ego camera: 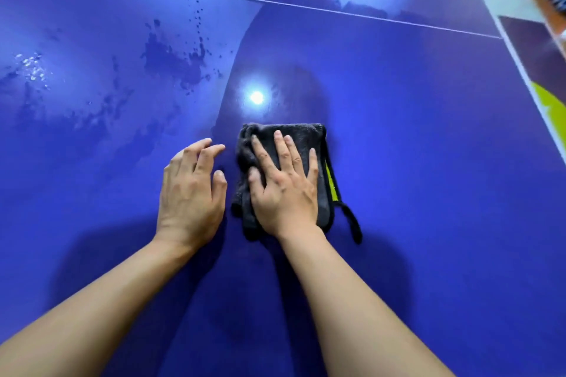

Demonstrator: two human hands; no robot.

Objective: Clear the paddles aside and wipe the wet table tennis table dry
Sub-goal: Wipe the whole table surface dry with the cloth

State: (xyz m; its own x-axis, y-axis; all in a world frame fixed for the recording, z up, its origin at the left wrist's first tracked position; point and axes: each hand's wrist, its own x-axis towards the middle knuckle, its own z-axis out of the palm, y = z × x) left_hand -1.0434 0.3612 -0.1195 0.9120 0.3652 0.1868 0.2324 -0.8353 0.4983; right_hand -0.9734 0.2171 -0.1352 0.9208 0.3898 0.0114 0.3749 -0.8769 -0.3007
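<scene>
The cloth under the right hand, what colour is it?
Dark grey cloth with yellow-green trim; head view.

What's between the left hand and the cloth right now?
Head view: only a narrow strip of bare table separates the left hand from the cloth.

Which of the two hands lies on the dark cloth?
The right hand, lying flat on the dark cloth with straight fingers. The left hand is beside the cloth, over the bare blue table, fingers loosely curled, holding nothing.
</scene>
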